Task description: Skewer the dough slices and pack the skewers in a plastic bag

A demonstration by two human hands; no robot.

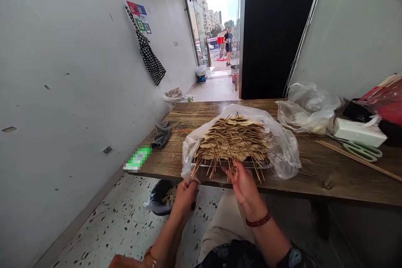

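Note:
A heap of skewers (pixel 232 138), thin wooden sticks threaded with flat, wavy beige sheets that look like tofu skin, lies on a metal tray (pixel 226 163). A clear plastic bag (pixel 287 150) spreads under and around the heap. My right hand (pixel 244 186) is at the front of the tray, thumb and fingers closed around some stick ends. At the bag's front left corner is my left hand (pixel 186 194), its fingers closed and apparently pinching the plastic; the fingertips are partly hidden.
On the wooden table (pixel 314 171) are a grey cloth (pixel 161 134), crumpled plastic bags (pixel 309 109), a tissue pack (pixel 359 132), green-handled scissors (pixel 362 150) and loose sticks (pixel 351 155). A lined bin (pixel 161 197) stands below at left. A person (pixel 228 44) is outside the glass door.

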